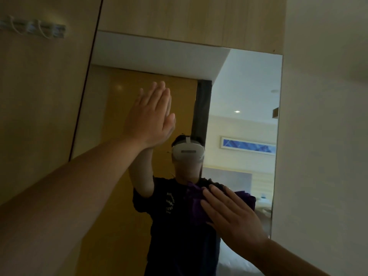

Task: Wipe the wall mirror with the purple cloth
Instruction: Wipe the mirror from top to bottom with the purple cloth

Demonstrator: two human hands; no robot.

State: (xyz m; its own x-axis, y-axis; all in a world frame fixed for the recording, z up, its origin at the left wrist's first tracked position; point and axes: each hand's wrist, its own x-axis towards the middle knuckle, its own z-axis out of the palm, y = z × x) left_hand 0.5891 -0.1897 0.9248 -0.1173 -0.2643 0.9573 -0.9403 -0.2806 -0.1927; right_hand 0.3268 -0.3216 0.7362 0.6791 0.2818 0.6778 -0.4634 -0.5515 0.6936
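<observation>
Right hand (229, 214), lower right of frame: fingers spread flat, palm pressing the purple cloth (196, 204) against the wall mirror (249, 92). No closed grip; cloth pinned under the open palm, bunched, showing left of the fingers and above them. Contact with glass appears firm.

Left hand (150, 114), centre of frame: open, fingers together and extended, laid flat against the glass with nothing in it. Apparently a brace. Forearm running down to lower left of frame.

Mirror mounted between wood panels (39, 96) at left and a pale wall (322, 136) at right; hook rail (33, 27) at upper left of frame. Glass reflecting the person, a door and a room.

Step in hand, by judgement: wiping under way in the lower right area of the glass. Extent already cleaned not determinable; no streaks visible.

Next move calls for: sustained palm pressure, sweeping strokes toward the uncovered upper and left areas, and shifting the bracing hand clear of the path.
</observation>
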